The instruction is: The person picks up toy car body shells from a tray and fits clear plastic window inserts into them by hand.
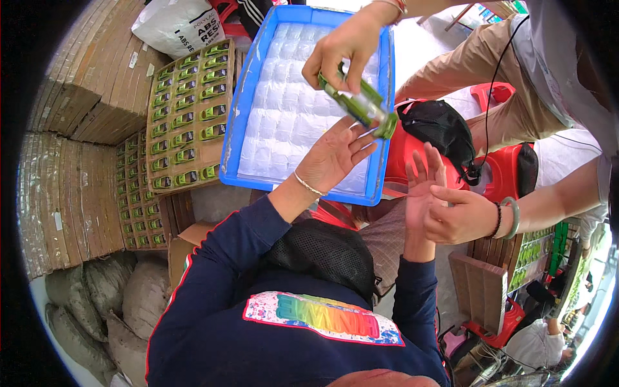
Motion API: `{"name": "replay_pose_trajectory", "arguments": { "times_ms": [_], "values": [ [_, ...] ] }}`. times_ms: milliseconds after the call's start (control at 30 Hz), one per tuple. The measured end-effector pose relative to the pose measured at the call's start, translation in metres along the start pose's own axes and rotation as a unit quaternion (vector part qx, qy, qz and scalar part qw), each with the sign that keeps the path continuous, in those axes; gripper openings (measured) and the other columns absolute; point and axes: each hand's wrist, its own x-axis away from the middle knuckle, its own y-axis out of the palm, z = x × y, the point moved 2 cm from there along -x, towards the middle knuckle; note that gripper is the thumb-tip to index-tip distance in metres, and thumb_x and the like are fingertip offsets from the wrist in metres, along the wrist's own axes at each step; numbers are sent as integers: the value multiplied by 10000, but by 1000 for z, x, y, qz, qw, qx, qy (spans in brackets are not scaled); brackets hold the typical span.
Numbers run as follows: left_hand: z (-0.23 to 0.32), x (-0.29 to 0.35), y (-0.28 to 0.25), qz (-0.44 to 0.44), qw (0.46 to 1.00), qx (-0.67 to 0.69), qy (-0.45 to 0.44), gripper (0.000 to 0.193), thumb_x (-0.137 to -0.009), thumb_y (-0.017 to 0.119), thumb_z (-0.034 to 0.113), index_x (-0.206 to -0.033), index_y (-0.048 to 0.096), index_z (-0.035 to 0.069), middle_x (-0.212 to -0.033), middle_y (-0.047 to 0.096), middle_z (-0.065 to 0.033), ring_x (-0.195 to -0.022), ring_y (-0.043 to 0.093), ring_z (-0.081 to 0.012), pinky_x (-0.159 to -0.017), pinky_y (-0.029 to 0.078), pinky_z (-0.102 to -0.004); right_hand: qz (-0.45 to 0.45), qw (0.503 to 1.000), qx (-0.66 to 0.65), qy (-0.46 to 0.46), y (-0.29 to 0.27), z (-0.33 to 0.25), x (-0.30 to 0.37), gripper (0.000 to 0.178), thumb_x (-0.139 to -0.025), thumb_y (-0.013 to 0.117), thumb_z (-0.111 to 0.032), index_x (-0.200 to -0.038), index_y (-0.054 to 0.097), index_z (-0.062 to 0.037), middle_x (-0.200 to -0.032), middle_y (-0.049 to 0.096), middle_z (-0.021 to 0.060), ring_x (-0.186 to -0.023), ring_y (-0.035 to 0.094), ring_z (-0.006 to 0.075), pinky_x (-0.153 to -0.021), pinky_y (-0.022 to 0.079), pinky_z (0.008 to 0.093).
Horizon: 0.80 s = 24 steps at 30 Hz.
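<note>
My left hand (330,158) is raised over the near edge of a blue tray (227,151), palm up with its fingers stretched out and apart. Just above those fingertips, a co-worker's hand (348,51) grips a green plastic piece with a clear part (361,103); whether my fingers touch it I cannot tell. My right hand (422,193) is held up to the right of the tray, fingers extended and nothing in it. A co-worker's other hand (451,216) overlaps its palm side. Rows of white wrapped packs (277,97) fill the tray.
A cardboard board (155,138) with rows of green-and-black pieces leans left of the tray. Stacked brown boards (71,193) and grey sacks (84,309) line the left side. Red stools (412,148), a black mesh bag (445,129) and the co-worker's legs (451,71) stand right.
</note>
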Motion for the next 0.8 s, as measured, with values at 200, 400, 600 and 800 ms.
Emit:
{"name": "replay_pose_trajectory", "arguments": {
  "times_ms": [200,400,600,800],
  "values": [
    [3,15,-19,27,996,-79,-29,601,-889,610,188,-1400,331,40,-1343,460,-169,-1216,494,-291,-1026,433,-372,94,989,-9,111,-46,53,27,300,-969,496,-232,-1164,559,-13,-1092,615,89,-932,601,176,-799,495,303],
    [20,45,-50,122,986,-110,-32,550,-897,592,160,-1388,370,51,-1206,568,-107,-1084,572,-239,-928,488,-339,162,980,-36,108,-78,85,31,257,-959,528,-231,-1110,586,-31,-982,638,60,-837,598,139,-697,488,265],
    [28,69,-77,181,963,-201,8,422,-940,506,97,-1351,429,42,-1143,595,-99,-1006,605,-207,-879,497,-316,239,957,-1,161,-105,103,34,240,-960,529,-208,-1091,585,-15,-935,631,48,-779,600,130,-667,498,261],
    [20,72,-77,178,942,-284,22,364,-934,511,60,-1296,499,21,-1067,626,-93,-953,623,-193,-838,502,-309,196,960,14,201,-110,115,29,221,-963,519,-175,-1080,598,-6,-877,638,38,-744,596,115,-656,495,244]
  ]
}}
